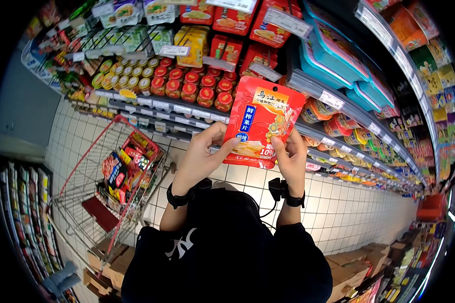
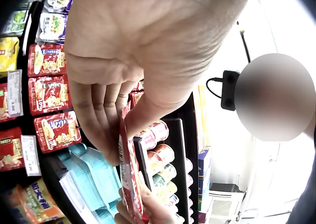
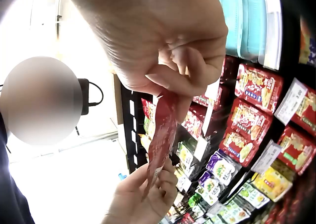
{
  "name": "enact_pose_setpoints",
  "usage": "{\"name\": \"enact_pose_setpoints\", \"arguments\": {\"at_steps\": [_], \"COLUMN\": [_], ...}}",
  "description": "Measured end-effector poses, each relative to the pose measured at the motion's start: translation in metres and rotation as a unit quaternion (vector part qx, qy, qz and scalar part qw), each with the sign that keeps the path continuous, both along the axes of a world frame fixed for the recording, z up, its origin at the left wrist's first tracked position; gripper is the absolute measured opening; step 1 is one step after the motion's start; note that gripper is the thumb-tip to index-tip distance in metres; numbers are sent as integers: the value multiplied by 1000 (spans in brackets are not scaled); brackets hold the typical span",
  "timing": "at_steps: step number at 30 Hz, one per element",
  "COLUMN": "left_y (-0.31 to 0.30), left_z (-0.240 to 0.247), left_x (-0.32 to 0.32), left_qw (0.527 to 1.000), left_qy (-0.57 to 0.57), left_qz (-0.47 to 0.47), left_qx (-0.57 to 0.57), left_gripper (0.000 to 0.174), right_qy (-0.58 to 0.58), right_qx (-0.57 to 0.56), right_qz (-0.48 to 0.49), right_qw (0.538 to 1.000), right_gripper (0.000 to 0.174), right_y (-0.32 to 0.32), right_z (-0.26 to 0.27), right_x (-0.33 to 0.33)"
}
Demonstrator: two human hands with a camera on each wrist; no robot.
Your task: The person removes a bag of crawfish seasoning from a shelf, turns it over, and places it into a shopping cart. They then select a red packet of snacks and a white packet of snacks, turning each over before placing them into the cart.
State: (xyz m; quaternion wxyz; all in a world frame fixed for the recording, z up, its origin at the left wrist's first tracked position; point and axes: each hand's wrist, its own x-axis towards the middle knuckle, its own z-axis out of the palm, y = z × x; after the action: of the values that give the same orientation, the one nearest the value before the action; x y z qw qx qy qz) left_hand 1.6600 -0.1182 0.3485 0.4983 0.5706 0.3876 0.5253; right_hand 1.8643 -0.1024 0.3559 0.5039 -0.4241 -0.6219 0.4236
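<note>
A red pouch of pickled vegetables (image 1: 253,121) is held up in front of the shelves, its printed front facing the head camera. My left hand (image 1: 207,149) pinches its lower left edge, thumb over the front. At the lower right edge my right hand (image 1: 290,156) grips it the same way, thumb on the front. Seen edge-on in the left wrist view, the pouch (image 2: 129,169) runs between the left thumb and fingers. In the right wrist view the thin red pouch (image 3: 162,130) hangs from the right fingers, with the left hand (image 3: 143,194) at its far end.
Rows of red-lidded jars (image 1: 189,86) stand on the shelf ahead, with hanging red pouches (image 1: 232,20) above. Teal boxes (image 1: 333,50) are stacked to the right. A wire shopping cart (image 1: 78,202) holding packaged food (image 1: 126,166) stands at left. Cardboard boxes (image 1: 351,272) lie behind on the right.
</note>
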Motion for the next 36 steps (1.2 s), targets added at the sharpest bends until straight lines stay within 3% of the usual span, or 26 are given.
{"name": "enact_pose_setpoints", "arguments": {"at_steps": [6, 9, 14, 16, 17, 18, 21, 28, 30, 32, 36], "left_y": [-47, -66, -87, -89, -90, -91, -95, -123, -136, -150, -177], "left_z": [-6, -11, -12, -18, -23, -25, -31, -63, -53, -58, -80], "left_x": [-15, -27, -45, -52, -55, -58, -75, -158, -185, -211, -265], "left_qw": [998, 993, 986, 983, 984, 983, 976, 962, 959, 939, 938], "left_qy": [9, 74, 72, 110, 107, 108, 142, 153, 160, 165, 85], "left_qz": [52, 57, 106, 114, 128, 132, 143, 199, 218, 265, 297], "left_qx": [-37, -76, -107, -88, -70, -73, -80, -109, -88, -143, -156], "left_gripper": [12, 28, 24, 24, 24, 24, 24, 26, 25, 23, 22], "right_qy": [-8, -32, -26, -102, -105, -103, -118, -101, -160, -126, -138], "right_qx": [17, -32, -25, -112, -123, -126, -143, -155, -158, -154, -132], "right_qz": [74, 122, 149, 181, 205, 210, 240, 335, 354, 387, 454], "right_qw": [997, 992, 988, 972, 965, 964, 953, 924, 908, 900, 870], "right_gripper": [28, 24, 22, 25, 38, 38, 59, 57, 56, 57, 56], "right_y": [-16, -17, -22, -23, -21, -21, -19, -16, -21, -23, -34], "right_z": [-11, -19, -37, -32, -37, -41, -49, -63, -61, -89, -107], "right_x": [-17, -26, -48, -48, -51, -55, -74, -168, -206, -243, -311]}}
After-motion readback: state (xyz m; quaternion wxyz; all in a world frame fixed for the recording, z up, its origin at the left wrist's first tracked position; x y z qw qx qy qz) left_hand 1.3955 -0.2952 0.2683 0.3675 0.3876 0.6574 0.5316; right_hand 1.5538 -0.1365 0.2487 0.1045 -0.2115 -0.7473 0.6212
